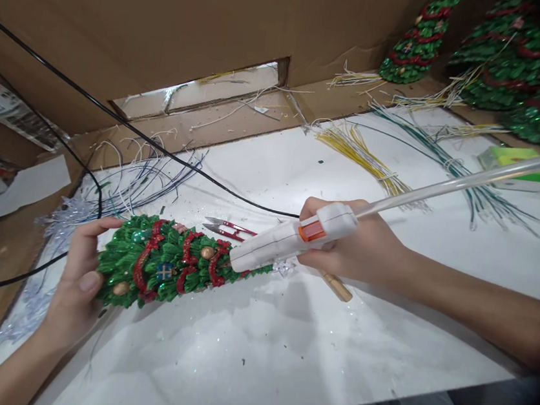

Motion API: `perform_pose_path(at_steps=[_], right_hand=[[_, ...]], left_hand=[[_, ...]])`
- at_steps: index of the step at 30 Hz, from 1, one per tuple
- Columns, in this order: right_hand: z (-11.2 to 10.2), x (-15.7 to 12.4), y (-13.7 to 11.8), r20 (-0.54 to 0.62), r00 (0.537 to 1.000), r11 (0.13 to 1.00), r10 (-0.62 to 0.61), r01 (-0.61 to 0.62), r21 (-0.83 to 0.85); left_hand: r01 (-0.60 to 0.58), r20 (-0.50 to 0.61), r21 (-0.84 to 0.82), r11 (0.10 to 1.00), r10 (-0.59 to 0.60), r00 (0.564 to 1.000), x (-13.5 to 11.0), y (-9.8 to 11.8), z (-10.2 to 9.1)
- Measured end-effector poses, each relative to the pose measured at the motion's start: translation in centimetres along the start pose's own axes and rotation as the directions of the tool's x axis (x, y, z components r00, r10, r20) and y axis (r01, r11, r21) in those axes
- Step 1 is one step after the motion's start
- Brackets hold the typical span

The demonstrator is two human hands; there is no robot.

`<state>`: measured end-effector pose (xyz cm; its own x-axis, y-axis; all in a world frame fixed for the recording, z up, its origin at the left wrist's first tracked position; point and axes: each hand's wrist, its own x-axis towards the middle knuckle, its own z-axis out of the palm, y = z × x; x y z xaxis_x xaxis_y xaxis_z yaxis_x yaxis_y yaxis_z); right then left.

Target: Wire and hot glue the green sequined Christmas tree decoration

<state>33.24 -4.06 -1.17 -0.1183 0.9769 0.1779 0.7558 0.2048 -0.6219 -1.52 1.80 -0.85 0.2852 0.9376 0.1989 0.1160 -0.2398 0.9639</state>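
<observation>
My left hand grips the wide base of a small green Christmas tree with red garlands and tiny ornaments; it lies on its side above the white table. My right hand is closed round a white glue gun with an orange trigger. The gun's nozzle points at the tree's narrow top. A long clear glue stick juts from the gun's back. A wooden stick and a small clear star show under that hand.
Red-handled snips lie behind the tree. A black cable crosses the table. Bundles of yellow, green and white wires lie at the back. Several finished trees stand at the far right. Cardboard walls enclose the table.
</observation>
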Motion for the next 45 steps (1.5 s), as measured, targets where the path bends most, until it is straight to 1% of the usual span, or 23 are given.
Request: perform_pose_path(at_steps=[3,8,12,17,21,28,34,39,41,45], right_hand=[[0.03,0.01,0.05,0.005,1.0,0.998,-0.004,0.004,-0.056],[-0.18,-0.13,0.13,-0.031,0.996,0.996,-0.082,0.08,-0.041],[-0.37,-0.23,0.16,-0.009,0.994,0.991,-0.107,0.106,-0.085],[-0.42,-0.21,0.15,0.016,0.996,0.995,-0.084,0.085,-0.054],[-0.43,-0.11,0.08,0.032,0.997,0.998,-0.07,0.07,0.004],[-0.12,-0.16,0.18,-0.022,0.994,0.994,-0.104,0.105,0.03],[-0.05,-0.33,0.24,-0.018,0.998,0.999,-0.053,0.053,0.009],[0.11,-0.34,0.29,-0.058,0.997,0.998,-0.056,0.059,0.039],[0.1,-0.34,0.26,-0.045,0.998,0.997,-0.049,0.052,0.059],[-0.02,-0.44,0.11,0.021,1.0,0.996,-0.011,0.009,0.088]], left_hand=[[0.008,0.012,0.004,1.0,-0.008,1.0,-0.05,-0.03,-0.04],[0.026,-0.011,0.017,1.0,-0.026,1.0,-0.2,-0.5,-0.45],[0.018,-0.015,0.019,1.0,-0.017,1.0,-0.29,-0.71,-0.61],[0.024,-0.036,0.005,1.0,-0.023,0.999,-0.35,-0.55,-0.5],[0.027,-0.053,-0.011,1.0,-0.027,0.998,-0.35,-0.39,-0.33],[0.054,-0.066,-0.028,0.998,-0.056,0.996,-0.33,-0.26,-0.25],[0.05,-0.095,-0.031,0.998,-0.053,0.994,-0.21,-0.33,-0.17],[0.053,-0.12,-0.026,0.998,-0.055,0.991,-0.26,-0.47,-0.11],[0.052,-0.117,-0.026,0.998,-0.054,0.992,-0.29,-0.42,-0.03],[0.045,-0.067,-0.044,0.998,-0.048,0.997,-0.25,-0.26,0.18]])
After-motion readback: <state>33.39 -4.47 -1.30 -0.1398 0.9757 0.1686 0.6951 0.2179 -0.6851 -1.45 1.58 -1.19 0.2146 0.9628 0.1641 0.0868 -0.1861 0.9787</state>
